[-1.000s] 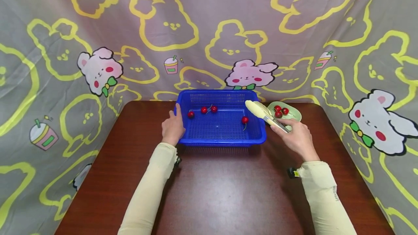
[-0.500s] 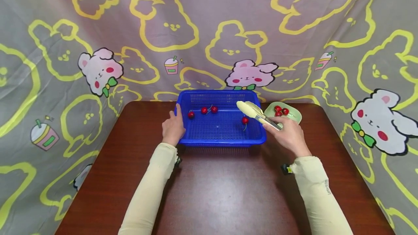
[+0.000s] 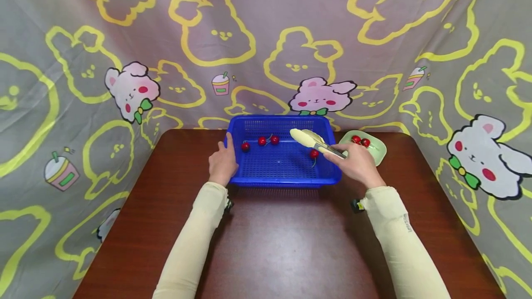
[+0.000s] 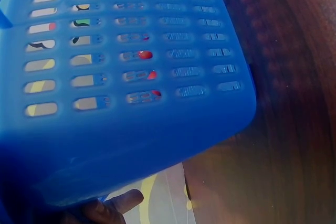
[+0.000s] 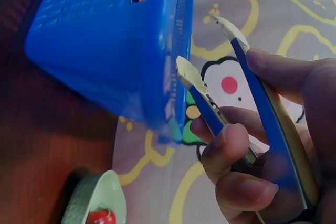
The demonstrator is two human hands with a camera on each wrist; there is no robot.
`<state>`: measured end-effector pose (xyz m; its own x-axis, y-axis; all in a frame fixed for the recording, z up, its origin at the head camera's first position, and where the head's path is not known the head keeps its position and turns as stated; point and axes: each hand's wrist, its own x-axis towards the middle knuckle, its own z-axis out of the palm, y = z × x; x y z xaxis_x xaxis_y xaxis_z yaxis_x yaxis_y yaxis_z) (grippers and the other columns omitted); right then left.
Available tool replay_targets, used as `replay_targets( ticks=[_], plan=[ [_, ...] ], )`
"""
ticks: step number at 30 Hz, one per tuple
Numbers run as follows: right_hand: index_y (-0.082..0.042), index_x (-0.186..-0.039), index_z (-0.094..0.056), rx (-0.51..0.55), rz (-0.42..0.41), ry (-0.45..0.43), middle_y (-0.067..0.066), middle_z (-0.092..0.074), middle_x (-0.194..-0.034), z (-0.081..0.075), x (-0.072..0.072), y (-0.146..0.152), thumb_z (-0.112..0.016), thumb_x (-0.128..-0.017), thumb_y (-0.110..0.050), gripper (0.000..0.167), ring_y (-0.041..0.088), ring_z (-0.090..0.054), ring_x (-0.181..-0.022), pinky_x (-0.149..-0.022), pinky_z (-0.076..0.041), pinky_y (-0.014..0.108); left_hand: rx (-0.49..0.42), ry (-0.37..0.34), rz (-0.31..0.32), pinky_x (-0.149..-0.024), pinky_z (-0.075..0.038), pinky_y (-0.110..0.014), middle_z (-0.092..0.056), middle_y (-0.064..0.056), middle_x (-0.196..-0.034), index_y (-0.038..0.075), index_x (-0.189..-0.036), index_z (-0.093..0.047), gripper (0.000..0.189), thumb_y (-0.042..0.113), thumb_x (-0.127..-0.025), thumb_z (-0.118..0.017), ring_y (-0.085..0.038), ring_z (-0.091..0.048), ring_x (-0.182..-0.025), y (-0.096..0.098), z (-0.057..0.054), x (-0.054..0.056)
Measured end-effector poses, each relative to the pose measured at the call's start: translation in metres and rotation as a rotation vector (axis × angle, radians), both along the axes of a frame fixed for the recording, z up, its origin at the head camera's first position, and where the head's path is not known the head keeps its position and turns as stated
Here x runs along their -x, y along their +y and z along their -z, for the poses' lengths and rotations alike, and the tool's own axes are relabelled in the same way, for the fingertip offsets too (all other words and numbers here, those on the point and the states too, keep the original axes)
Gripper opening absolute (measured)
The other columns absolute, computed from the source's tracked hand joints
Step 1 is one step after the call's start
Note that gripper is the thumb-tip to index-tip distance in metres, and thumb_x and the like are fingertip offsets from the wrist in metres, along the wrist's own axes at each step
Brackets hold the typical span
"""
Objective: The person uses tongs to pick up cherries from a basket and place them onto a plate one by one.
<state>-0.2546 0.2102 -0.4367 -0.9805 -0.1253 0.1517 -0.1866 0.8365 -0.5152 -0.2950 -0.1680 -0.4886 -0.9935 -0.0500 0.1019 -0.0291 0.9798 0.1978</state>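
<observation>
A blue plastic basket (image 3: 287, 181) with slotted walls stands at the back of the table, several red cherries (image 3: 275, 140) inside it. My left hand (image 3: 222, 163) holds its left rim, index finger laid along the edge; in the left wrist view fingers (image 4: 128, 201) show past the basket wall. Kitchen tongs (image 3: 305, 138) with pale cream tips are in my right hand (image 3: 355, 164), thumb on one arm and fingers round the other. The tongs' tips are apart, nothing between them in the right wrist view, and overlap the basket's right part in the head view.
Right of the basket sits a pale green dish (image 3: 379, 147) with cherries (image 3: 365, 142), partly hidden behind my right hand. The brown table (image 3: 266, 243) stretches toward me. A patterned cloth (image 3: 245, 22) hangs behind and along both sides.
My right hand has moved left with the tongs, from beside the green dish to over the basket's right side. The left hand stays at the left rim.
</observation>
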Motion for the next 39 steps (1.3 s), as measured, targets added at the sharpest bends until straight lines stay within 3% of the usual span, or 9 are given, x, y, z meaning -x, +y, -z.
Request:
replay_targets(
  ticks=[13, 23, 30, 35, 39],
  plan=[
    [-0.008, -0.130, -0.073, -0.112, -0.075, -0.054, 0.018, -0.071, -0.130, -0.027, 0.025, -0.046, -0.072, -0.093, -0.051, 0.057, 0.038, -0.067, -0.113, -0.086, -0.053, 0.053, 0.005, -0.007, -0.013, -0.071, -0.057, -0.053, -0.049, -0.030, -0.143, 0.007, -0.166, -0.013, 0.108, 0.017, -0.084, -0.082, -0.041, -0.066, -0.076, 0.000, -0.001, 0.000],
    [-0.008, -0.128, -0.074, -0.251, -0.076, -0.075, 0.014, -0.074, -0.120, -0.033, 0.041, -0.074, -0.072, -0.093, -0.053, 0.057, 0.033, -0.068, -0.093, -0.079, -0.053, 0.051, 0.014, -0.012, -0.008, -0.070, -0.056, -0.051, -0.048, -0.030, -0.145, 0.007, -0.166, -0.012, 0.104, 0.016, -0.086, -0.079, -0.038, -0.064, -0.071, 0.001, -0.001, 0.000],
    [-0.009, -0.104, -0.079, -0.301, -0.073, -0.024, 0.011, -0.076, -0.099, -0.032, 0.049, -0.085, -0.075, -0.091, -0.050, 0.043, 0.032, -0.066, -0.083, -0.072, -0.051, 0.048, 0.032, -0.001, -0.005, -0.069, -0.056, -0.051, -0.049, -0.030, -0.144, 0.007, -0.166, -0.012, 0.106, 0.017, -0.086, -0.080, -0.037, -0.064, -0.069, 0.001, -0.003, 0.001],
    [-0.011, -0.084, -0.074, -0.353, -0.073, -0.021, 0.008, -0.071, -0.084, -0.024, 0.058, -0.092, -0.078, -0.089, -0.046, 0.036, 0.030, -0.062, -0.074, -0.068, -0.051, 0.048, 0.025, -0.008, -0.002, -0.070, -0.057, -0.051, -0.048, -0.031, -0.145, 0.007, -0.166, -0.011, 0.107, 0.017, -0.085, -0.080, -0.038, -0.065, -0.071, 0.000, -0.001, 0.001],
    [-0.012, -0.075, -0.069, -0.375, -0.071, -0.024, 0.007, -0.068, -0.079, -0.016, 0.064, -0.098, -0.079, -0.088, -0.043, 0.035, 0.030, -0.062, -0.072, -0.068, -0.053, 0.050, 0.021, -0.009, -0.002, -0.070, -0.057, -0.051, -0.049, -0.030, -0.144, 0.007, -0.166, -0.012, 0.106, 0.016, -0.085, -0.079, -0.038, -0.065, -0.071, 0.000, 0.000, 0.001]
  ],
)
